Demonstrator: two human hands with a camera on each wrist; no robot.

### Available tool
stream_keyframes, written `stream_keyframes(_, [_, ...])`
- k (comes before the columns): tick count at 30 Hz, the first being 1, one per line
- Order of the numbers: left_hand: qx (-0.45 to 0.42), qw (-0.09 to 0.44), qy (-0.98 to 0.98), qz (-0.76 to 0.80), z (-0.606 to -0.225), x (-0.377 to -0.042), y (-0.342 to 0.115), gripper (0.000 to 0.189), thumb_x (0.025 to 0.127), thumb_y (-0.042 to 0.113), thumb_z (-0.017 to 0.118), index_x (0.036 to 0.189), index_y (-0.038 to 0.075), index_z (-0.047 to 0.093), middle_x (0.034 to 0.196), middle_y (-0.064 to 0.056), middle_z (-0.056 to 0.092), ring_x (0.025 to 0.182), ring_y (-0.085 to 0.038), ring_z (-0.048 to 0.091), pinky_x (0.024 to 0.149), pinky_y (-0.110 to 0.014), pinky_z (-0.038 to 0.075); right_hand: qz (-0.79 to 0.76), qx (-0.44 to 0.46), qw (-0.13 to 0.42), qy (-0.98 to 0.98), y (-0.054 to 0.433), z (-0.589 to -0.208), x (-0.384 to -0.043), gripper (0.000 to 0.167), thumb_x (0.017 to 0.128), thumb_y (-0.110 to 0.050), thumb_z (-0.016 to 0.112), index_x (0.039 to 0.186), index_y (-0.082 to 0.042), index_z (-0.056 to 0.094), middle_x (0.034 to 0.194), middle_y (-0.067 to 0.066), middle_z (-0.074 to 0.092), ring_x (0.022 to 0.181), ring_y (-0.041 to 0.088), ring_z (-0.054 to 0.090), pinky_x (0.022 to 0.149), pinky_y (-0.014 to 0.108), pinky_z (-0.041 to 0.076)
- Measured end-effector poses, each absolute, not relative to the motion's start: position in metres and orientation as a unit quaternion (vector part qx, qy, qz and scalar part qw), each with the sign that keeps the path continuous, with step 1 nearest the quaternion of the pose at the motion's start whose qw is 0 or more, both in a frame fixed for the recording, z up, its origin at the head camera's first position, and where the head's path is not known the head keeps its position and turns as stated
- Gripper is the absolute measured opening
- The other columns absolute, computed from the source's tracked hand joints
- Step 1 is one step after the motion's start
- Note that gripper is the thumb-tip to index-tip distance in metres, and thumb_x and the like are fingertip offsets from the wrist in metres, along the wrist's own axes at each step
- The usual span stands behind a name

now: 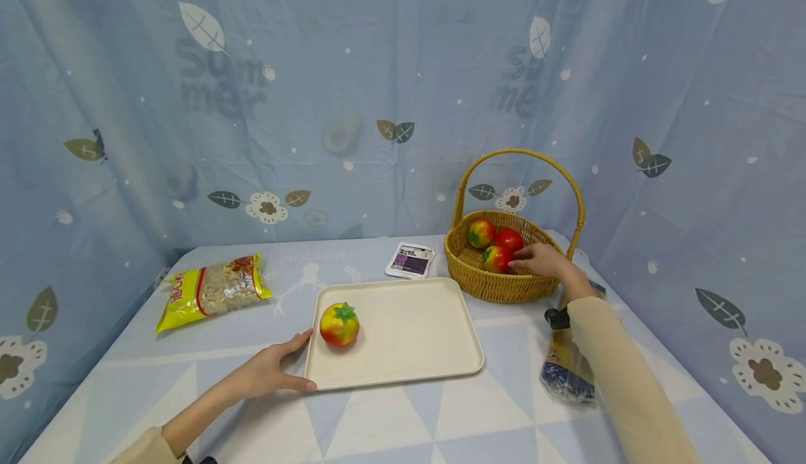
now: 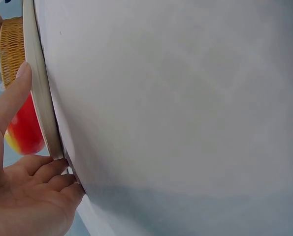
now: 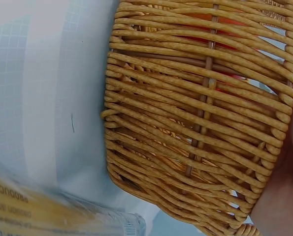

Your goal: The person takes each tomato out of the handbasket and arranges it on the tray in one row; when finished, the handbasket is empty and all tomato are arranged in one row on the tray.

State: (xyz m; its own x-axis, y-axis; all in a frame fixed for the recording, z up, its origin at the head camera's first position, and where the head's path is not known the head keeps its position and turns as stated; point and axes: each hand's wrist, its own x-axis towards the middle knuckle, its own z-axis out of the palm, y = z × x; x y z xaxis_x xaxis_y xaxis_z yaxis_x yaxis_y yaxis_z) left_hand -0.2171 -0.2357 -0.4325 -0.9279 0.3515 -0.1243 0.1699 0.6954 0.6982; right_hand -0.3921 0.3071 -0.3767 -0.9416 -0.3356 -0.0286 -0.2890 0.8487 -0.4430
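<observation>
A cream tray [image 1: 409, 338] lies on the table, bearing a yellow-and-red toy tomato [image 1: 339, 325] with a green leafy top near its left end. My left hand [image 1: 267, 369] touches the tray's left edge, thumb at the front corner and forefinger farther back. In the left wrist view its thumb [image 2: 19, 88] overlaps the rim. My right hand [image 1: 546, 262] reaches over the right rim of a wicker basket [image 1: 497, 287], fingertips right at the side of a red toy tomato [image 1: 496, 259]. Another toy tomato [image 1: 481, 233] and a plain red one [image 1: 508, 239] lie behind it.
A yellow bag of food [image 1: 217, 292] lies at the back left. Small printed cards [image 1: 411, 260] sit behind the tray. A clear-wrapped packet [image 1: 567, 373] is under my right forearm, right of the tray. The basket's tall handle [image 1: 521, 151] arches above it. Patterned curtains [image 1: 390, 65] surround the table.
</observation>
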Motion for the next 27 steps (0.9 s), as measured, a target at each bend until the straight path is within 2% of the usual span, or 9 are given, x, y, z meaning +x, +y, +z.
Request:
stream_keyframes(6, [0.14, 0.125, 0.912, 0.364, -0.431, -0.216, -0.235, 0.104, 0.071, 0.04, 0.085, 0.151, 0.003, 0.029, 0.15, -0.03, 0.026, 0.137, -0.05, 0.022, 0.108, -0.065, 0.021, -0.222, -0.144, 0.061, 0.962, 0.307, -0.381, -0.396, 0.051, 0.098, -0.031, 0.057, 0.128, 0.009, 0.056, 0.127, 0.029, 0.056, 0.12, 0.048, 0.048, 0.099, 0.058, 0.041])
stream_keyframes(14, [0.14, 0.13, 0.91, 0.367, -0.43, -0.215, -0.235, 0.104, 0.071, 0.039, 0.085, 0.151, 0.003, 0.028, 0.15, -0.03, 0.025, 0.137, -0.05, 0.021, 0.108, -0.065, 0.02, -0.232, -0.134, 0.024, 0.963, 0.303, -0.378, -0.395, 0.063, 0.093, -0.04, 0.063, 0.132, 0.008, 0.053, 0.13, 0.028, 0.055, 0.119, 0.045, 0.05, 0.099, 0.056, 0.042])
stream_keyframes(21, [0.141, 0.129, 0.909, 0.369, -0.429, -0.215, -0.235, 0.104, 0.072, 0.039, 0.085, 0.151, 0.003, 0.028, 0.15, -0.03, 0.025, 0.137, -0.05, 0.02, 0.108, -0.065, 0.019, -0.246, -0.14, -0.008, 0.959, 0.284, -0.371, -0.398, 0.069, 0.088, -0.034, 0.071, 0.139, 0.005, 0.047, 0.133, 0.028, 0.052, 0.12, 0.043, 0.05, 0.099, 0.055, 0.042])
stream_keyframes(24, [0.144, 0.128, 0.909, 0.37, -0.43, -0.216, -0.235, 0.104, 0.072, 0.038, 0.085, 0.151, 0.002, 0.028, 0.15, -0.031, 0.025, 0.137, -0.051, 0.021, 0.108, -0.065, 0.019, -0.251, -0.145, -0.005, 0.957, 0.274, -0.371, -0.401, 0.068, 0.086, -0.031, 0.074, 0.139, 0.004, 0.048, 0.133, 0.027, 0.053, 0.112, 0.037, 0.055, 0.096, 0.051, 0.046])
stream_keyframes(27, [0.148, 0.128, 0.908, 0.37, -0.431, -0.216, -0.236, 0.104, 0.072, 0.038, 0.084, 0.151, 0.002, 0.028, 0.15, -0.031, 0.025, 0.137, -0.05, 0.021, 0.108, -0.065, 0.02, -0.251, -0.151, 0.001, 0.956, 0.268, -0.372, -0.405, 0.066, 0.086, -0.026, 0.075, 0.139, 0.004, 0.048, 0.132, 0.026, 0.054, 0.098, 0.031, 0.059, 0.087, 0.045, 0.05])
